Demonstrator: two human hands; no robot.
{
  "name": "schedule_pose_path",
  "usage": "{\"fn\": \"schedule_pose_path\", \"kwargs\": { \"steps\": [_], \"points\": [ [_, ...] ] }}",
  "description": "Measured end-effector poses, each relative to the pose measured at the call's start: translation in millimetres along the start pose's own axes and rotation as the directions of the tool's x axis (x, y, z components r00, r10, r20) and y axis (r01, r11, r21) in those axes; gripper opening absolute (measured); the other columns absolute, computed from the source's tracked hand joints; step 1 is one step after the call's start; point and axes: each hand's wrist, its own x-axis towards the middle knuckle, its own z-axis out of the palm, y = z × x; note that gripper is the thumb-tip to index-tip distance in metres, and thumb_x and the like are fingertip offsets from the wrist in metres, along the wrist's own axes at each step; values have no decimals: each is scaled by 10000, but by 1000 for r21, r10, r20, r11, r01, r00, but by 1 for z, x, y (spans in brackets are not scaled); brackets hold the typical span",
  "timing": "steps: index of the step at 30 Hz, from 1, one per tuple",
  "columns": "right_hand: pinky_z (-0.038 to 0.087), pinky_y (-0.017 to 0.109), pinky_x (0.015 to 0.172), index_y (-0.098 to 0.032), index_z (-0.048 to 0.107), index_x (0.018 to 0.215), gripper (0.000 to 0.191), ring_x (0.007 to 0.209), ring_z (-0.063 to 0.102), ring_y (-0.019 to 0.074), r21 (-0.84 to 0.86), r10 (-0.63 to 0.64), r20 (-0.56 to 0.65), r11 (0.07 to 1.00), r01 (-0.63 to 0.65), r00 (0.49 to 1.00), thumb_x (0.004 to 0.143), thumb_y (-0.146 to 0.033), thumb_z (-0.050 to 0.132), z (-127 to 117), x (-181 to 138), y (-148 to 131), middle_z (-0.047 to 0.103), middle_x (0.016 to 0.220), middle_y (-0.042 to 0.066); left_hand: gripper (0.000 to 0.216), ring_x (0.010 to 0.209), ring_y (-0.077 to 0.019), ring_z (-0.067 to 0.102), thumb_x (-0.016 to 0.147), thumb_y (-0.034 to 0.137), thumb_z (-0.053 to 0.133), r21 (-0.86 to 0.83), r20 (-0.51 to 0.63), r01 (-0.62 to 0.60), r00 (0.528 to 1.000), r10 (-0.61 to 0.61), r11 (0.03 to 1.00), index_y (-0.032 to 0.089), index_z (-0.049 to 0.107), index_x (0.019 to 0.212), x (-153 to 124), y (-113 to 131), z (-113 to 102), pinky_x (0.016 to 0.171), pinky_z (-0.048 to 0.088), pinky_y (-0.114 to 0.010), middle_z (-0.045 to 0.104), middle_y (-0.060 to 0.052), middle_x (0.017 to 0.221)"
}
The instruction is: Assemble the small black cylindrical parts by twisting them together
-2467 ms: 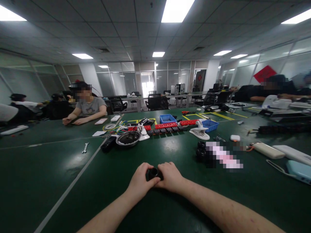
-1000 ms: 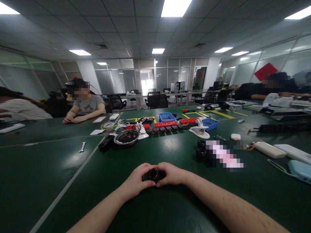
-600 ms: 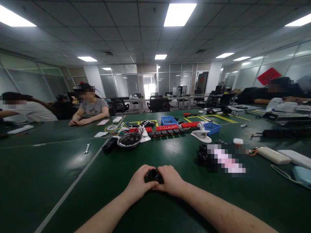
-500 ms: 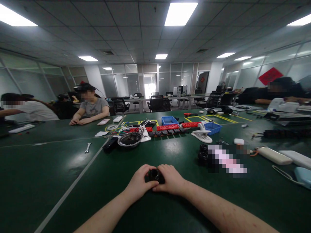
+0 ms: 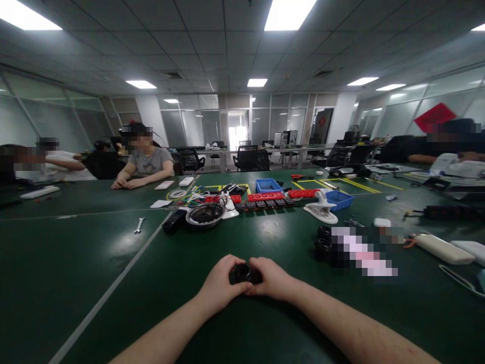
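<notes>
A small black round part (image 5: 243, 272) with a hole in its middle rests low over the green table (image 5: 113, 253), held between both my hands. My left hand (image 5: 222, 283) is closed around its left side, thumb on top. My right hand (image 5: 273, 278) is closed around its right side. Most of the part is hidden by my fingers. A few similar black rings (image 5: 324, 240) lie to the right, apart from my hands.
Ahead lie a round metal dish (image 5: 205, 215), a black box (image 5: 174, 221), red and black strips (image 5: 265, 199), blue bins (image 5: 339, 198), a white clamp (image 5: 322, 210) and a wrench (image 5: 139, 225). White devices (image 5: 441, 247) lie right. People sit at the far left and right.
My hands stay closed on the black part, with small shifts of the fingers around it. The view has drifted slightly left and up, and a person at the far left has moved.
</notes>
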Motion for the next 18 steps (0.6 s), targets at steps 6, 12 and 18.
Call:
{"fn": "schedule_pose_path", "kwargs": {
  "steps": [6, 12, 18],
  "points": [
    [357, 301, 634, -156, 529, 811, 367, 698, 528, 201, -307, 65, -124, 946, -101, 990, 657, -482, 599, 10, -1, -13, 584, 760, 63, 306, 854, -215, 520, 635, 334, 665, 112, -102, 66, 993, -55, 992, 186, 552, 878, -2, 3, 8, 720, 395, -308, 549, -26, 889],
    [358, 322, 707, -164, 542, 891, 464, 801, 511, 215, -181, -9, -157, 983, -20, 988, 618, -530, 630, 7, -5, -8, 574, 862, 60, 291, 855, -206, 520, 642, 261, 665, 32, -34, 0, 999, 1, 999, 187, 567, 907, 0, 3, 3, 735, 400, -298, 556, -29, 892],
    [375, 281, 732, -180, 591, 915, 347, 843, 501, 183, 37, -162, 78, 986, 160, 984, 650, -390, 673, -12, -4, 7, 556, 879, 21, 379, 916, -202, 507, 651, 246, 669, -55, 94, -42, 994, 47, 998, 220, 559, 1013, 0, -1, -4, 733, 413, -281, 550, -31, 978]
  ]
}}
